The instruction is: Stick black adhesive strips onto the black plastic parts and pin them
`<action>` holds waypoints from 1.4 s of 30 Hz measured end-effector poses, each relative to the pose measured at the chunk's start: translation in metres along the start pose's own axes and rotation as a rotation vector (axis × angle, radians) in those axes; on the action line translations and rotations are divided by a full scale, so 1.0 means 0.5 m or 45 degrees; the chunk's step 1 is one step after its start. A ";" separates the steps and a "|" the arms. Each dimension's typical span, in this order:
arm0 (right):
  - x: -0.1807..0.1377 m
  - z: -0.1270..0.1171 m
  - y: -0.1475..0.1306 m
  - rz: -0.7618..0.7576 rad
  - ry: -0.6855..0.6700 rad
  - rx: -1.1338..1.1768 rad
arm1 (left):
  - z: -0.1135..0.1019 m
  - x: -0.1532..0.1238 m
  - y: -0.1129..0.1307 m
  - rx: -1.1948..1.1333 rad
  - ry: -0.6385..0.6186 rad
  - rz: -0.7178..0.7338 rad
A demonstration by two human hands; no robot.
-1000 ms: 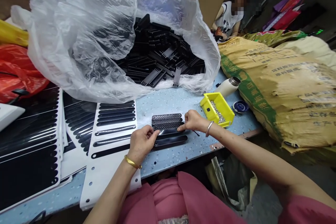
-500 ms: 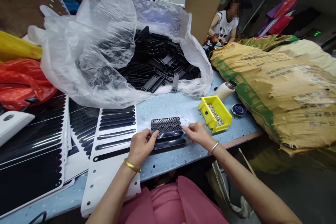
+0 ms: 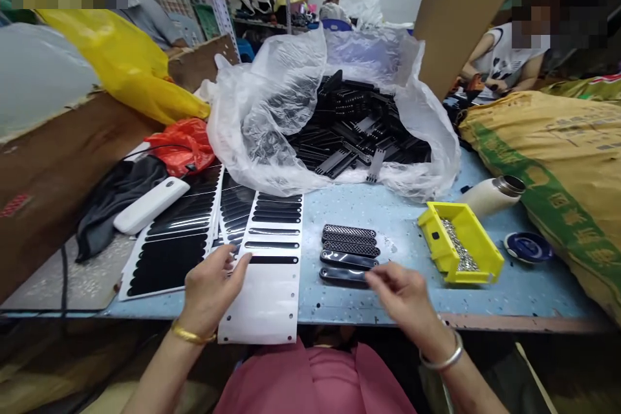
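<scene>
My left hand (image 3: 211, 288) is over the left edge of a white backing sheet (image 3: 262, 301), its thumb and fingers apart. Its thumb tip lies by the left end of the lowest black strip (image 3: 274, 260) on that sheet. To the right, a small row of black bars lies side by side on the table: perforated bars (image 3: 350, 240) at the back, glossy bars (image 3: 343, 275) in front. My right hand (image 3: 402, 297) has thumb and forefinger together at the right end of the front glossy bar; whether they pinch anything is hidden.
A yellow bin (image 3: 460, 242) holds small metal pieces, with a bottle (image 3: 492, 197) and blue lid (image 3: 528, 247) beside it. Behind is an open plastic bag (image 3: 272, 116) of black parts. More strip sheets (image 3: 169, 265) lie left; a large sack (image 3: 548, 162) is right. Other people sit farther back.
My left hand has moved left from the black bars to the strip sheet. My right hand has shifted from the perforated bars to the front glossy bar. The view has turned left.
</scene>
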State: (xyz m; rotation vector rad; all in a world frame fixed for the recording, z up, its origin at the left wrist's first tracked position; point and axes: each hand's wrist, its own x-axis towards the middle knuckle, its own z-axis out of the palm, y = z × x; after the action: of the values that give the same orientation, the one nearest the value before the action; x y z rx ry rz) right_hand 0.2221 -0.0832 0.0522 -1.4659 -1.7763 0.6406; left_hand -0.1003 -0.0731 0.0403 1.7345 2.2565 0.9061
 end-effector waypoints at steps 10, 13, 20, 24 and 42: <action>-0.026 0.250 -0.115 -0.769 -0.831 -0.531 | -0.001 -0.104 -0.059 -0.841 -0.244 -0.648; -0.017 0.243 -0.102 -0.778 -0.721 -0.342 | -0.006 -0.078 -0.035 -1.021 -0.151 -0.771; -0.052 0.201 -0.090 -0.721 -0.493 0.073 | 0.008 -0.054 -0.023 -1.528 -0.430 -0.908; -0.022 0.230 -0.097 -0.617 -0.342 0.141 | 0.019 -0.057 -0.021 -1.660 -0.297 -0.958; 0.109 0.356 -0.181 -0.152 -0.451 -0.030 | 0.019 -0.052 -0.045 -1.501 -0.161 -0.842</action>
State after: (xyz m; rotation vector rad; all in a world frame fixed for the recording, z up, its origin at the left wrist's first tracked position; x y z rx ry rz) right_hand 0.0220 -0.0376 0.0256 -1.3086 -2.1285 0.8608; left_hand -0.1060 -0.0969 0.0144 0.4713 1.4285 1.4161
